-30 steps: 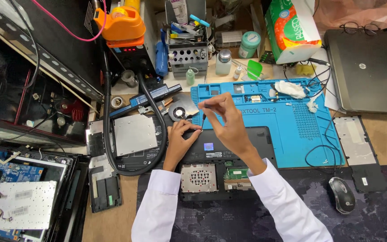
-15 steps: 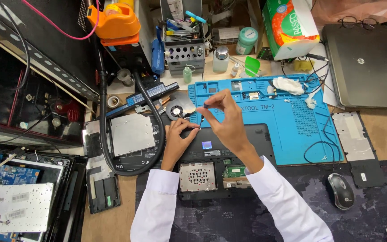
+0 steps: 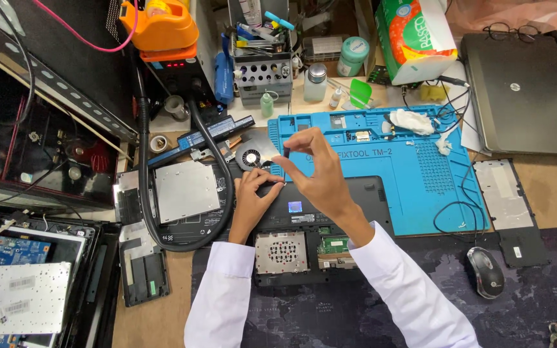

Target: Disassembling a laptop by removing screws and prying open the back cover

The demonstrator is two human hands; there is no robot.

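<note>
We steady the upturned black plastic laptop base (image 3: 330, 212) with our left hand (image 3: 253, 193), fingers pressing flat, while our right hand (image 3: 317, 171) keeps its fingers pinched firmly on a tiny dark part (image 3: 285, 152).

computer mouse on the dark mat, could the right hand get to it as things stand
Probably yes. The computer mouse lies in the open on the dark mat, nothing over it. But the right hand is raised over the blue mat, fingertips pinched as if on something small.
</note>
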